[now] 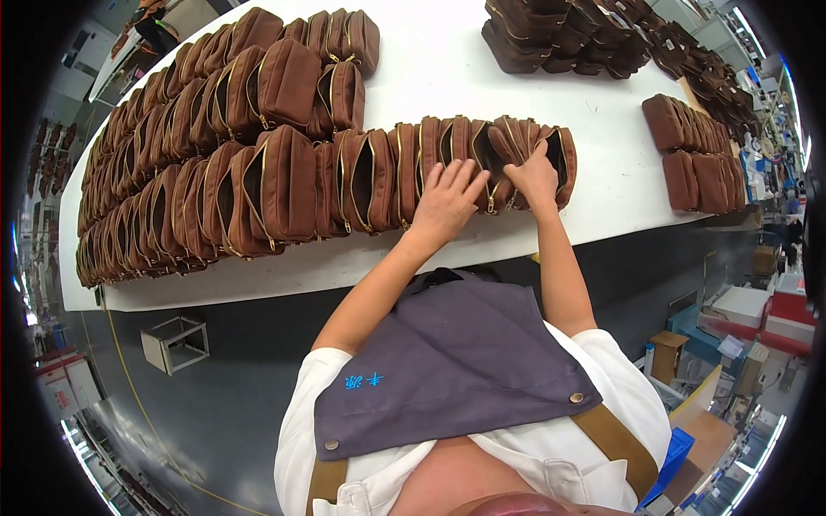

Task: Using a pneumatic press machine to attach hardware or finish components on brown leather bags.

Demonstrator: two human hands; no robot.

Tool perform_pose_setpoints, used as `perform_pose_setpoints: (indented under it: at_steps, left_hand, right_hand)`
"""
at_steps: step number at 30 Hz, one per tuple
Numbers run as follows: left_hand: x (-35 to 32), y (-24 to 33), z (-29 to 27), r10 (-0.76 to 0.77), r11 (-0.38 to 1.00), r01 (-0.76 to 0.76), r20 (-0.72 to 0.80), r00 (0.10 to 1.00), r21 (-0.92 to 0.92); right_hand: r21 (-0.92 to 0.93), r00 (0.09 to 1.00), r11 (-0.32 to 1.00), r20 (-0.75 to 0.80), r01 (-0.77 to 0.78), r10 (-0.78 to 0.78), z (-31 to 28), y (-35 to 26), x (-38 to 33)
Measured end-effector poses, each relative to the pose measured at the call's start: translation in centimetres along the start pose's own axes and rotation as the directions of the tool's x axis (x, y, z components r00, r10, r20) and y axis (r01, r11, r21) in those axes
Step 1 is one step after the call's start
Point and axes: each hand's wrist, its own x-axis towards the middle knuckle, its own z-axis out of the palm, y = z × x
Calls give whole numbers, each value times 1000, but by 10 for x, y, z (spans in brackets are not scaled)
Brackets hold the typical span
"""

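A row of brown zippered pouches (372,176) stands upright along the near side of the white table, several with their gold zips gaping. My left hand (450,199) lies with its fingers spread on the tops of pouches in the row. At the row's right end, my right hand (535,178) has thumb and forefinger closed on the edge of a brown pouch (513,140), which leans among its neighbours. Beyond that hand, the last pouch (564,168) shows an open dark inside. The lower fingers of my right hand are partly hidden.
Longer rows of brown pouches (288,185) fill the left of the white table (422,77). Darker brown bags (564,39) are piled at the far side. Two short stacks of pouches (693,155) sit at the right edge. A small metal-framed stool (176,344) stands on the floor.
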Motion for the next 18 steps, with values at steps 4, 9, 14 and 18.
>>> perform_pose_setpoints:
  at_steps: [4,9,14,18]
  left_hand:
    - [-14,-8,0,-95,995,95,14,995,-3]
    - [-21,-7,2,-87,996,87,-3,996,-21]
    - [-28,-8,-2,-79,997,79,-10,997,14]
    - [-34,-7,-9,-73,997,73,-3,997,-11]
  right_hand:
    - [-30,999,1000,-47,3,-4,-5,17,18]
    - [249,996,968,-84,23,-2,-48,45,61]
    - [589,987,793,-120,156,-105,-82,-13,91]
    - [199,863,901,-424,386,-276,-71,-109,109]
